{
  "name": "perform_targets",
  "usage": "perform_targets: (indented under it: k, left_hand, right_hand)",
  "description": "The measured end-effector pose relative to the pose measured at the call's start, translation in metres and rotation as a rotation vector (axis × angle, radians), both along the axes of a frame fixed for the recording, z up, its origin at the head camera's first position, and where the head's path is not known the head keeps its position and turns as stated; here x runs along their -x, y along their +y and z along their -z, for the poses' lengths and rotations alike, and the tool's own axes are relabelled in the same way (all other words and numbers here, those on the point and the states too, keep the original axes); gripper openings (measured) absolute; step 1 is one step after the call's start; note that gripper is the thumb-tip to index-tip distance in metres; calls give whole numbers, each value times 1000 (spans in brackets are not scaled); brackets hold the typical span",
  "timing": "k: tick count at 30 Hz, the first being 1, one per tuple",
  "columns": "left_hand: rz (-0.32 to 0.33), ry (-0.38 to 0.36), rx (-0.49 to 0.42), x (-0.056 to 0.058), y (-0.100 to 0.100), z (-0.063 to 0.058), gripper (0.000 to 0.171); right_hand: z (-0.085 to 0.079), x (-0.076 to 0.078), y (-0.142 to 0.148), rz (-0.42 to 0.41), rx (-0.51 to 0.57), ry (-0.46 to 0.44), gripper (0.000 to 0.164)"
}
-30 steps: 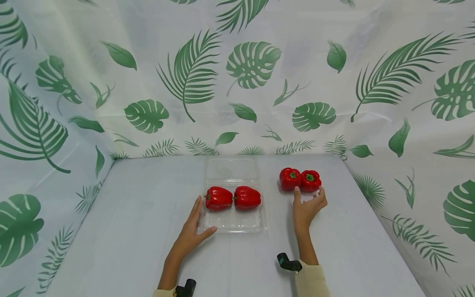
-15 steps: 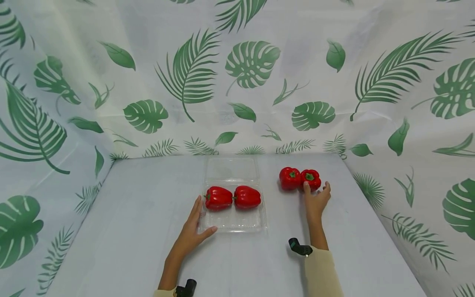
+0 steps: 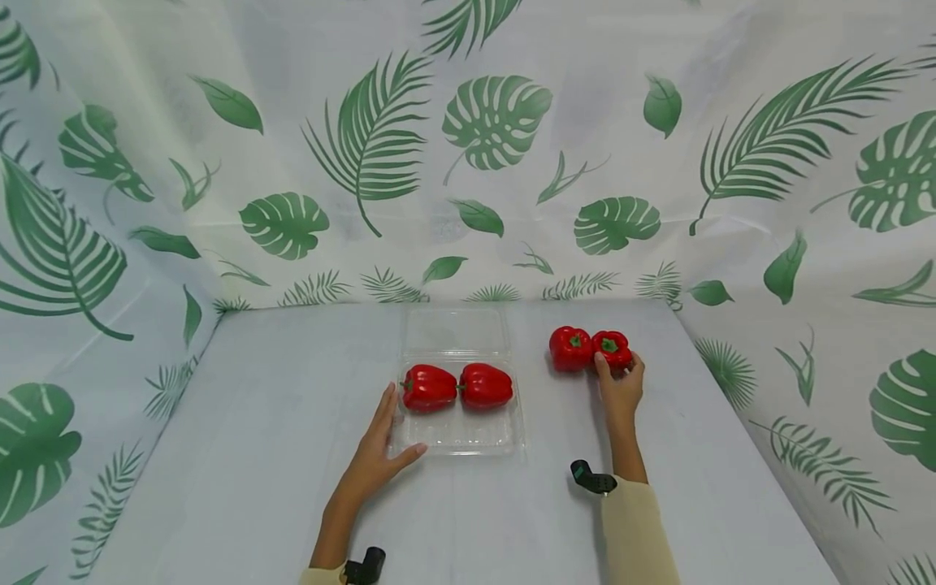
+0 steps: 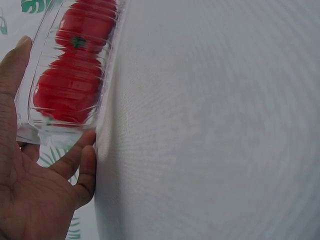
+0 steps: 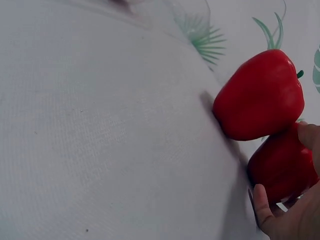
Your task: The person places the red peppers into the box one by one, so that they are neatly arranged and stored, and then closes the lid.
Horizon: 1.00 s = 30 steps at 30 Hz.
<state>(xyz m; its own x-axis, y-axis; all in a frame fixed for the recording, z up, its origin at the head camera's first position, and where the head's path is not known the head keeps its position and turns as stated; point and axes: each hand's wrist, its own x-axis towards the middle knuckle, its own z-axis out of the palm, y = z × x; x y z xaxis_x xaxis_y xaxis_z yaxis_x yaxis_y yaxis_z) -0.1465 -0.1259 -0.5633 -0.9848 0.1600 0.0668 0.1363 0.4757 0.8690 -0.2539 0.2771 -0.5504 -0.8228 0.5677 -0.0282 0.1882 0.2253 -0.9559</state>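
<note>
A clear plastic clamshell box point(image 3: 468, 435) lies with its lid point(image 3: 455, 331) folded back; two red bell peppers, a left one point(image 3: 430, 388) and a right one point(image 3: 486, 386), rest on their sides in it. My left hand point(image 3: 376, 455) lies along the box's left side, fingers straight and thumb spread near the front corner. To the right, two more red bell peppers stand stem up, side by side. My right hand point(image 3: 621, 394) grips the outer pepper point(image 3: 610, 348), thumb on its front left and fingers round its right side. The inner pepper point(image 5: 262, 97) stands right against it.
The white table point(image 3: 256, 455) ends at a leaf-patterned backdrop point(image 3: 409, 268) behind and at both sides. A black wrist camera point(image 3: 594, 478) sits on the right sleeve, another camera point(image 3: 366, 566) on the left.
My right hand has moved right and slightly forward, from in front of the two standing peppers onto the outer one, its fingers closing round it. The left hand has stayed at the box.
</note>
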Motion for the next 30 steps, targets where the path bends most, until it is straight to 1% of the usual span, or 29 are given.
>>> perform_targets:
  k: [7,12,17,23,26,30]
  left_hand:
    - [-17,9,11,-1,0,1,101]
    - [-10,14,15,-1,-1,1,101]
    - [-7,17,12,-1,-2,0,101]
    - [-1,23,3,0,-1,0,100]
    - [-3,22,6,1,0,1,100]
    - [-7,15,3,1,1,1,99]
  right_hand:
    - [-4,0,-4,53,21,-15,82]
    - [-6,-4,-5,109,56,-27,83]
    - [-7,-7,-6,135,74,-23,82]
    - [-8,-11,-6,182,127,-42,81]
    - [-6,-14,-5,181,133,-36,82]
    - [-2,-19,-6,167,113,-23,83]
